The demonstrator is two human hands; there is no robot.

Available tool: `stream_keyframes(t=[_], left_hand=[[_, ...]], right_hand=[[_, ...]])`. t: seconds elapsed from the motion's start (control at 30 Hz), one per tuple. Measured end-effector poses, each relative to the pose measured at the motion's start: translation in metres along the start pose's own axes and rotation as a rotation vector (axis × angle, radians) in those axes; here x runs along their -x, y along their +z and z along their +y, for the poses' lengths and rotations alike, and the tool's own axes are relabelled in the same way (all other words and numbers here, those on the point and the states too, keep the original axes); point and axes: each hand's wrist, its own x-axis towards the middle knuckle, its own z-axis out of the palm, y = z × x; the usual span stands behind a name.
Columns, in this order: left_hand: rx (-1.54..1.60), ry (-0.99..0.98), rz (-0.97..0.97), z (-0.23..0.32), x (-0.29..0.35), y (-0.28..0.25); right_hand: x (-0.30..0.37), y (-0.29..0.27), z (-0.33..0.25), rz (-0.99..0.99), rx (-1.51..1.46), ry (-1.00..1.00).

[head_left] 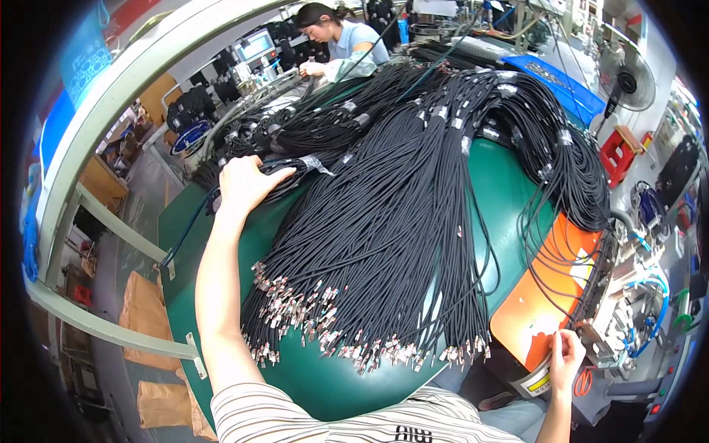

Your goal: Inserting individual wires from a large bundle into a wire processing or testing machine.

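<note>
Across the green bench (pixel 329 390) lies a big pile of black cables (pixel 369 214), with shiny ends (pixel 384 352) at the near side. On the left, the left hand (pixel 247 184) is at a wrapped bundle (pixel 286 190), thumb spread out; I cannot tell if it grips. Near right, the right hand (pixel 567 358) has its fingertips close together by the orange plate (pixel 528 303); I cannot tell if they pinch a cable. Slow, soft pulls would be best, because loose loops on the right could catch on the machine (pixel 624 321). Bare green shows along the near edge and right of the pile.
</note>
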Motion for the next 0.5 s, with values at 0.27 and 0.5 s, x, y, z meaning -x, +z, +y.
stream_keyframes(t=[0.27, 0.5], left_hand=[[-0.088, 0.379, 0.258, 0.058, 0.056, -0.129], [0.043, 0.601, 0.409, 0.080, 0.131, -0.284]], right_hand=[[-0.005, 0.032, -0.077, -0.151, -0.040, -0.483], [-0.071, 0.198, -0.246, -0.133, -0.207, -0.989]])
